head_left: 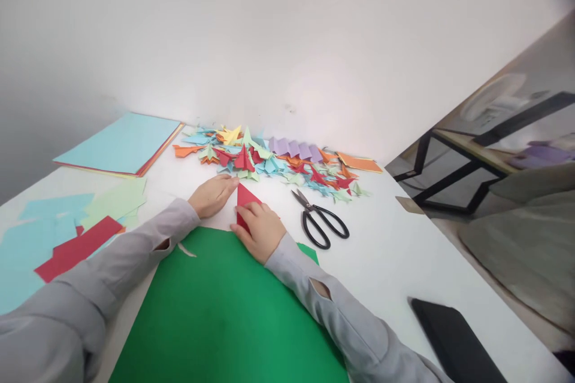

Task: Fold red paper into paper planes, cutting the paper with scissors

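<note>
A folded piece of red paper [245, 197] with a pointed top lies on the white table, just beyond a large green sheet [215, 305]. My right hand [261, 232] holds it down, thumb and fingers bent over its lower part and covering much of it. Beside the paper's top corner rests my left hand [213, 196], its fingers stretched out together, tips at or close to the corner; whether they touch it I cannot tell. Black-handled scissors [317, 218] lie to the right of my hands, blades partly apart. A thin paper scrap [187, 250] sits near my left wrist.
Many colourful folded paper pieces [269, 158] are heaped along the wall. A stack of coloured sheets [121, 143] lies back left, with cut red strips [83, 245] and light paper nearer. Orange paper [362, 163] is back right, a black flat device [453, 338] front right.
</note>
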Action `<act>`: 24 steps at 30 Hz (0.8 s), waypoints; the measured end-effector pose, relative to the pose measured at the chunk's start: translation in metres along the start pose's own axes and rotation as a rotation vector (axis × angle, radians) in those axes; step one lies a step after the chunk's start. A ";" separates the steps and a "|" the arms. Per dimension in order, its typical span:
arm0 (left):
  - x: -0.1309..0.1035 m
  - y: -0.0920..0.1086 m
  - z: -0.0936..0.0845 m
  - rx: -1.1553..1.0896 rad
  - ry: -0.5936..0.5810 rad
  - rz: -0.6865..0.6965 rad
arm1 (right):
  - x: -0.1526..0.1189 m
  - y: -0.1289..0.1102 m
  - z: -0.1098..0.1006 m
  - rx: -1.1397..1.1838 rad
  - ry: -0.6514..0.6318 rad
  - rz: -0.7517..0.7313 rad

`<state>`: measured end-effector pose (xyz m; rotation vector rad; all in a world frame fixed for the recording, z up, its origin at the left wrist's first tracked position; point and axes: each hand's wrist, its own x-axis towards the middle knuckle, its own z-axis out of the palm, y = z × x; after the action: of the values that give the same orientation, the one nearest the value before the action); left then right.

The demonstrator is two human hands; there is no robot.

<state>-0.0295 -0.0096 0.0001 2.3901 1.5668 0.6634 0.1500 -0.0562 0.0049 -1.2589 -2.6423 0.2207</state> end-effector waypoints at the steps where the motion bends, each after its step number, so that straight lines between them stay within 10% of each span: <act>1: -0.001 -0.001 0.003 -0.023 0.011 -0.012 | 0.008 0.002 -0.001 -0.013 0.003 0.024; 9: 0.000 -0.006 0.008 0.039 0.007 0.054 | 0.051 0.015 0.009 -0.219 0.042 0.107; 24: -0.003 0.011 0.008 0.391 -0.025 0.146 | 0.014 -0.003 0.009 -0.199 0.023 0.037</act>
<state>-0.0174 -0.0165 -0.0032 2.8013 1.6503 0.3747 0.1369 -0.0477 -0.0019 -1.3613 -2.6766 -0.0533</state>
